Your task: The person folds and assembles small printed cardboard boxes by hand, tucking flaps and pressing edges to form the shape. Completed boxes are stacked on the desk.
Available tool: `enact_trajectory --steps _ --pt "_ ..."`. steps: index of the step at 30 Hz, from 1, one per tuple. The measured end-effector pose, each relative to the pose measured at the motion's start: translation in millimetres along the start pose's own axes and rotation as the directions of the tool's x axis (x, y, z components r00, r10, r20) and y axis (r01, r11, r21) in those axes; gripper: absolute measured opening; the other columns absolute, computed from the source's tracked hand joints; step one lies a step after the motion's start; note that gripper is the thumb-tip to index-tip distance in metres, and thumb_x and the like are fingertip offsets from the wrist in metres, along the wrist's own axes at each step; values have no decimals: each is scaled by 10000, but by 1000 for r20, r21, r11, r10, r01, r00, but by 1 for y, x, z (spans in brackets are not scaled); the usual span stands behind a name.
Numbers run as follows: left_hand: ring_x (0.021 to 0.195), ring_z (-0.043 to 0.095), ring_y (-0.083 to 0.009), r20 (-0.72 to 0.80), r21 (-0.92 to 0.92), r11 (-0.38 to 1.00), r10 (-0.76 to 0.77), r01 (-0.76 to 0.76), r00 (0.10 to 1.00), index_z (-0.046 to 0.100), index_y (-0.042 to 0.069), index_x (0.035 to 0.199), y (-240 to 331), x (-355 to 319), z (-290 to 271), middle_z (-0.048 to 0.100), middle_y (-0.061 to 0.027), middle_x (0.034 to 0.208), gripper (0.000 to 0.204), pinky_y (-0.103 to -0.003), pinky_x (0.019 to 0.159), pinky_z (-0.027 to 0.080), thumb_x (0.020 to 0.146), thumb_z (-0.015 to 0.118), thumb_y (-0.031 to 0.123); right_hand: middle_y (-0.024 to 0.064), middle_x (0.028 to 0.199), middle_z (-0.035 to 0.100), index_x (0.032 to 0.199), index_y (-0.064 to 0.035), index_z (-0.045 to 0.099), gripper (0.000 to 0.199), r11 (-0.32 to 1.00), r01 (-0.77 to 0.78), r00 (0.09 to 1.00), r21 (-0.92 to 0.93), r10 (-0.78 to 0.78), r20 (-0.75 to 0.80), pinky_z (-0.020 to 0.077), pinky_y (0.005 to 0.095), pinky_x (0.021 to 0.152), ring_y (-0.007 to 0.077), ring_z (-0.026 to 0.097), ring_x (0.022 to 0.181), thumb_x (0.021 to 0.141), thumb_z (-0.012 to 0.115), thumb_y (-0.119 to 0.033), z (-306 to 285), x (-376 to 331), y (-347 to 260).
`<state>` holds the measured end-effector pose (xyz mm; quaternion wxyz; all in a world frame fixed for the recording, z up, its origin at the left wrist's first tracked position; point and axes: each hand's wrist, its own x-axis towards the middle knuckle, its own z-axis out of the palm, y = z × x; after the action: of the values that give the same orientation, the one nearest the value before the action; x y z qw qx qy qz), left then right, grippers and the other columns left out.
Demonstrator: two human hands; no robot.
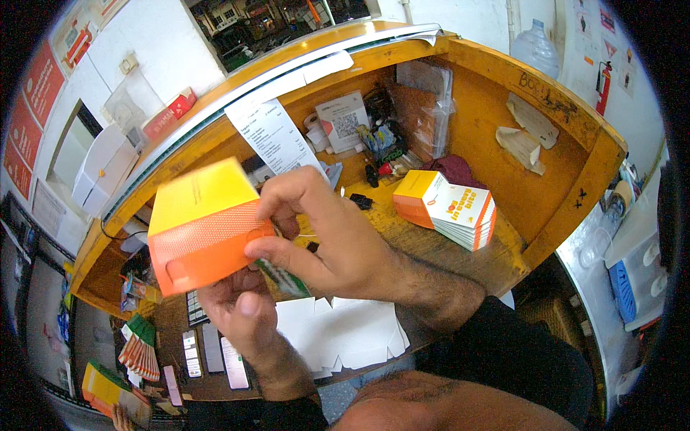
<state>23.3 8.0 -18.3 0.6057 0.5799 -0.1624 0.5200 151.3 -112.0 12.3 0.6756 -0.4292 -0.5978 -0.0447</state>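
- Yellow-and-orange card carton (205, 233): raised above the near left part of the desk, tilted, its yellow panel on the far side and its dotted orange panel on the near side.
- Bare right hand (327, 233): at the carton's right end, thumb and forefinger closed together in a pinch on its edge; the remaining fingers are curled and partly hidden.
- Bare left hand (244, 320): just below the carton's near edge, palm side up, thumb raised; the other fingers pass partly behind the carton, so their grip and how far they are open cannot be told.
- Green printed card panel (289, 281): beneath the right hand, largely hidden.
- White flat card sheets with notched edges (341, 334): piled on the near part of the desk, between the two forearms.
- Yellow, white and orange stack of folded cartons (445, 208): fanned on the desk, right of the right hand.
- Yellow-brown wooden desk (568, 187): raised walls at the far and right sides; on its far part, a white card bearing a square black code (343, 122) beside a white paper roll (315, 131).
- Long white printed paper slip (269, 136): hanging at the desk's far side, beyond the carton.
- Pink-screened phone (233, 363): near left, beside other slim devices.
- Co-worker's hand (122, 418): at the near left extreme, touching a yellow, green and orange carton bundle (104, 384).
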Motion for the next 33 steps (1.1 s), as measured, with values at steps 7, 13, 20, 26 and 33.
enact_trajectory --steps 7,13,20,26,33 --pt "1211 726 -267 -69 214 975 71 -55 995 571 -37 1481 -9 -1 -15 704 -187 1399 533 -423 1064 592 1065 789 213 133 805 623 996 -53 615 370 916 52 995 -399 -15 96 503 464 637 340 675 709 1084 714 -398 0 0 5" --pt "1187 732 -267 -123 371 929 54 -4 991 559 -26 1477 -3 -10 -8 716 -179 1375 501 -434 1051 602 1073 774 177 204 746 639 886 -53 604 499 948 68 995 -310 -41 91 517 561 657 460 691 748 1119 597 -494 1 0 2" --pt "1188 731 -278 -134 453 883 204 -123 970 535 -3 1492 0 -3 -11 721 -177 1360 505 -437 1041 606 1079 763 177 174 774 643 923 -69 611 469 963 79 987 -259 -40 153 519 573 713 441 688 770 1077 668 -508 3 0 0" --pt "1230 729 -293 -268 14 998 62 -61 961 588 28 1443 15 11 -16 711 -159 1393 387 -474 1065 601 1143 643 267 210 1266 660 1431 -31 537 646 934 169 980 -315 -127 151 550 550 923 451 695 1086 1002 795 -439 17 -5 9" --pt "1303 697 -300 -122 199 979 -27 51 992 524 -35 1560 1 8 -20 700 -177 1450 504 -465 1131 560 1126 655 187 303 1191 721 1505 1 502 564 974 -114 981 -198 142 133 577 594 918 487 738 1085 1089 667 -342 27 -3 15"
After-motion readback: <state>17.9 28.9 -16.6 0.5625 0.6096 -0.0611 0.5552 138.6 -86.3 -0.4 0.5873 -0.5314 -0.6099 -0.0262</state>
